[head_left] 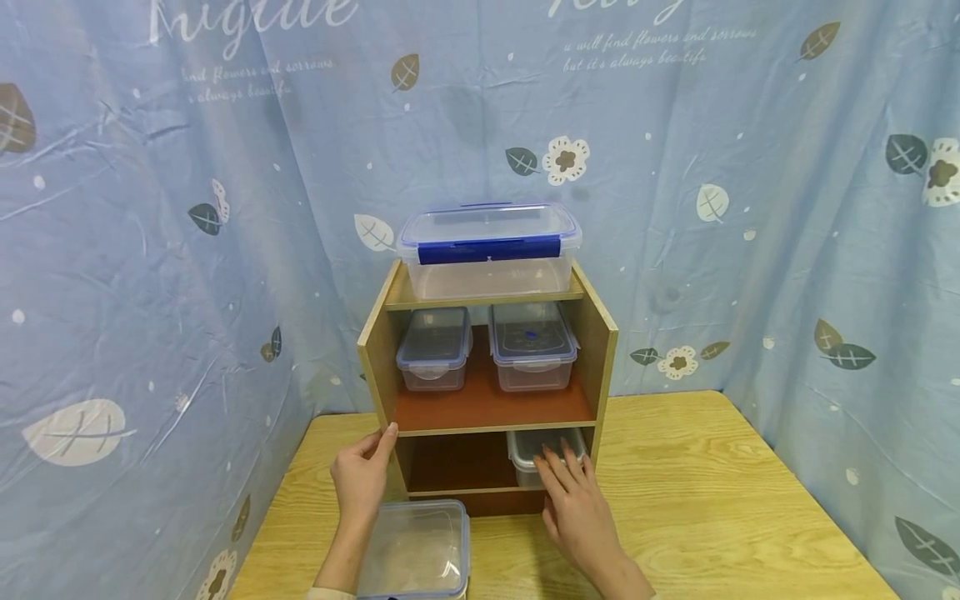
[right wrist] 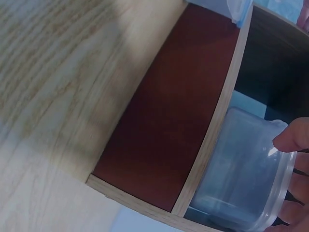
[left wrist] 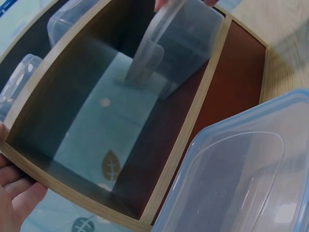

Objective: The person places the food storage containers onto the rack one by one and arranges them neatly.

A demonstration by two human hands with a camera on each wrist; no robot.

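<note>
A small wooden shelf unit (head_left: 495, 429) with a red-brown lining stands on the table. At its left side panel, my left hand (head_left: 360, 479) grips the front edge, the thumb by the edge and the fingers along the outside. A clear lidded food container (head_left: 528, 475) sits at the right end of the low compartment. Across its lid lie the extended fingers of my right hand (head_left: 579, 510), the thumb in front near the lid's rim (right wrist: 282, 179). Another clear container with a blue-rimmed lid (head_left: 416, 546) rests on the table, in front of the shelf's left side.
Two lidded containers, one left (head_left: 435, 346) and one right (head_left: 532, 342), stand on the middle level. A larger container with a dark blue clip (head_left: 487, 279) sits on top. Blue leaf-print curtains (head_left: 480, 125) enclose the wooden table (head_left: 705, 500) behind and at both sides.
</note>
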